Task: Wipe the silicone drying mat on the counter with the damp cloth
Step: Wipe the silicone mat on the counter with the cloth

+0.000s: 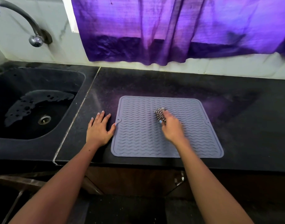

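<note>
A grey silicone drying mat with wavy ridges lies flat on the black counter. My right hand is over the middle of the mat, closed around a bunched checked cloth that presses on the ridges; the hand is blurred. My left hand rests flat on the counter just left of the mat, fingers spread, its thumb touching the mat's left edge near a small notch.
A black sink with a wet basin and metal drain sits at the left, under a curved tap. A purple curtain hangs over the tiled wall behind. The counter's front edge runs just below the mat.
</note>
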`<state>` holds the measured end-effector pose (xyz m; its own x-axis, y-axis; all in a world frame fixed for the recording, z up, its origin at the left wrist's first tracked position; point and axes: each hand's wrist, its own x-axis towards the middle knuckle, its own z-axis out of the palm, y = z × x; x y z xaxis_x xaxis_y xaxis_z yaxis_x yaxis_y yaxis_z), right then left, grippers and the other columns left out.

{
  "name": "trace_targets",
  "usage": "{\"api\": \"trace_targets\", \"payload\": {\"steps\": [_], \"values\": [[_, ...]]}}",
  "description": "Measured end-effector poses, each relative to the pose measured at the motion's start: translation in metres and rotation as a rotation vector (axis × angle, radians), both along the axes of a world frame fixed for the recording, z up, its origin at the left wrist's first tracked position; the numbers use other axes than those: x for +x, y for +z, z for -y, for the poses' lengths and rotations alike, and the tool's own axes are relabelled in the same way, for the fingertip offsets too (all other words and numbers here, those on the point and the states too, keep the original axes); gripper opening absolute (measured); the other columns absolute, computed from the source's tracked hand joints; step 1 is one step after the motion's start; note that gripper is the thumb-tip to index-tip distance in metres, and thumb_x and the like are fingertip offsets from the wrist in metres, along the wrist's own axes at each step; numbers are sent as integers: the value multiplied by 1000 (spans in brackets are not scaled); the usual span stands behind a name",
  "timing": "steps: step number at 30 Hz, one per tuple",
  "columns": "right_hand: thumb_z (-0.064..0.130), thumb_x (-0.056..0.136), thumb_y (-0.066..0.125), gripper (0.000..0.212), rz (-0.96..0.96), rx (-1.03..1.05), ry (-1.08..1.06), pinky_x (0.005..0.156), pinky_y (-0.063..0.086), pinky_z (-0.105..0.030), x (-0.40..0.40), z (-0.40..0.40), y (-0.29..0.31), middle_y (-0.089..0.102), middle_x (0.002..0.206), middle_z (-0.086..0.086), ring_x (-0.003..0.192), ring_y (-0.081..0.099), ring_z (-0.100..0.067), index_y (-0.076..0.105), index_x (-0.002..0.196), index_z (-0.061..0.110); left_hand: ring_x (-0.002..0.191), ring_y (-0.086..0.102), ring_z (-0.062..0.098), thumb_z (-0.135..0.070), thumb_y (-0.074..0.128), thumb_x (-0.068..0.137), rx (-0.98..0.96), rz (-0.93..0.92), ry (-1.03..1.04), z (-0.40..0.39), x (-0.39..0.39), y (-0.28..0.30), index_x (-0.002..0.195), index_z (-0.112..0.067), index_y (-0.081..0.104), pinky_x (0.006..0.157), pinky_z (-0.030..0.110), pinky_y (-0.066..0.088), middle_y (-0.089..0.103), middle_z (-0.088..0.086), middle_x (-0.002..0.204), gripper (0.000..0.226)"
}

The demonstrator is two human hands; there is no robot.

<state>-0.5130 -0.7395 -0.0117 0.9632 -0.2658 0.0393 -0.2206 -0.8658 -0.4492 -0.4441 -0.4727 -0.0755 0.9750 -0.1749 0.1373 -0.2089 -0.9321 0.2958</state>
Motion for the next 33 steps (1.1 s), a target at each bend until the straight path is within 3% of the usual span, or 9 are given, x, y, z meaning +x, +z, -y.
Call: {"api": "trace_targets", "payload": {"steps": [4, 9, 13, 15, 18, 21, 25, 30, 33], "values": [[7, 91, 46, 63, 10, -137, 64, 117, 10, -29, -10, -5, -30, 20, 156, -7, 144, 19, -19, 19, 148, 9, 145, 17, 19, -62, 23, 85, 3, 12, 0, 0, 1, -4, 142, -22, 38, 118, 40, 9, 26, 6, 155, 72], [7, 90, 49, 64, 30, -129, 73, 117, 9, -27, -8, -3, -34, 23, 155, -6, 143, 20, -18, 21, 148, 10, 145, 17, 19, -62, 23, 85, 4, 22, 1, 0, 1, -3, 142, -22, 39, 118, 40, 10, 26, 6, 155, 72], [10, 93, 50, 47, -10, 458, -39, 100, 38, -26, 3, 13, -11, 49, 140, -7, 127, 47, -24, 42, 140, 13, 145, 17, 19, -61, 23, 85, 6, 12, -2, -1, -1, -1, 142, -22, 38, 118, 41, 10, 26, 6, 155, 71], [13, 94, 50, 45, 123, 650, -207, 96, 37, -24, 8, 24, -1, 51, 138, -7, 124, 48, -22, 44, 139, 13, 145, 17, 20, -62, 22, 85, 7, 6, -7, 0, 0, 0, 143, -22, 38, 118, 41, 10, 25, 6, 156, 72], [11, 94, 49, 53, 228, 282, -230, 115, 24, -34, 0, 29, -3, 36, 149, -5, 138, 33, -21, 33, 144, 13, 145, 17, 19, -62, 22, 85, 10, 4, -3, 0, 1, 0, 143, -22, 38, 118, 41, 11, 25, 6, 156, 72], [8, 92, 49, 61, 101, -77, -63, 118, 9, -31, -10, 24, -27, 23, 155, -4, 144, 18, -18, 23, 147, 12, 145, 18, 20, -62, 21, 85, 13, 10, -1, 0, 0, 0, 142, -22, 38, 118, 41, 11, 26, 6, 155, 72], [6, 91, 48, 64, 60, -184, -13, 118, 7, -28, -13, 21, -45, 21, 156, -6, 144, 18, -17, 20, 148, 10, 145, 18, 20, -67, 15, 81, 8, 14, 1, 1, 0, 0, 142, -21, 38, 118, 41, 11, 26, 7, 155, 80], [9, 90, 51, 57, 11, 59, -8, 106, 36, -30, -6, 36, -28, 42, 146, -4, 128, 46, -23, 36, 143, 18, 145, 18, 20, -69, 11, 78, 13, 8, 3, 0, -1, 1, 143, -21, 38, 118, 41, 11, 26, 7, 155, 84], [12, 94, 51, 40, 24, 600, -163, 73, 45, -20, 1, 49, -7, 58, 128, -7, 100, 56, -20, 50, 134, 16, 145, 18, 20, -70, 11, 78, 12, 6, 5, 1, -2, 3, 143, -21, 38, 118, 41, 11, 26, 7, 155, 85]]}}
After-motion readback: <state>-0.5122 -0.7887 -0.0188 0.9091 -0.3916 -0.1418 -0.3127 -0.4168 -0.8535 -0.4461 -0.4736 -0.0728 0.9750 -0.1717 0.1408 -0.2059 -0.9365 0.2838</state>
